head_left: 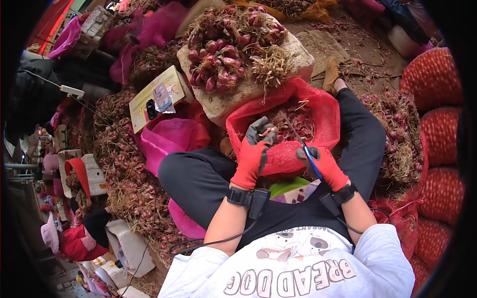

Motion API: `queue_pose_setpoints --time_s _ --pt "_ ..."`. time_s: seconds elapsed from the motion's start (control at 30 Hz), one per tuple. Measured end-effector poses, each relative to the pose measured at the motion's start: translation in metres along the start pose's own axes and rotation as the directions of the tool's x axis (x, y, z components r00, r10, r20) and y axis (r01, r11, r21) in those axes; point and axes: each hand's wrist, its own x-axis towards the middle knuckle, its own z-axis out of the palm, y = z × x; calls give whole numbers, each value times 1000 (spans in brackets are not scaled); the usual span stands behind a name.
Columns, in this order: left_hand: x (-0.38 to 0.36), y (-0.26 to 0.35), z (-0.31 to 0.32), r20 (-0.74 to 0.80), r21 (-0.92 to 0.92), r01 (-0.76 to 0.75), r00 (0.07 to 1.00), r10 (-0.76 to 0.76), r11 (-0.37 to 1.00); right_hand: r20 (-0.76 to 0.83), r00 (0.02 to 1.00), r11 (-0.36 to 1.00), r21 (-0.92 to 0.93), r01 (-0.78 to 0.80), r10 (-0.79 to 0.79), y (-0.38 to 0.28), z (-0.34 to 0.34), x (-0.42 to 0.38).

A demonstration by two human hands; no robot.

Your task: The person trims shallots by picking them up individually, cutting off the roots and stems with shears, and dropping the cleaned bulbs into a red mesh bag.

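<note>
My left hand, in a red and grey glove, is over the near left rim of a red mesh bag. Its fingers are curled round something small and pale that I cannot make out. Opposite it, my right hand, gloved the same way, grips blue-handled scissors, whose blades point up and left over the bag's mouth. Loose shallots and skins lie inside the bag. Beyond it, a heap of shallots with dry roots and stems rests on a pale foam block.
Shallot piles spread at left, with another beside my right knee. Filled red mesh sacks stack at far right. A yellow box and pink mesh lie left of the block. Another person sits at lower left.
</note>
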Motion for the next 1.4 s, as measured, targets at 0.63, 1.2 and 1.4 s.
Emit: queue_pose_setpoints --time_s 0.63,1.2,1.4 --pt "0 12 4 -79 250 -90 990 113 964 -222 913 818 -548 174 -343 -11 -1 -11" --pt "-12 26 10 187 278 17 980 -71 961 -59 974 868 445 220 -217 -52 8 27" --pt "-13 26 26 179 268 -52 984 3 962 -20 994 652 754 84 -105 -31 24 44"
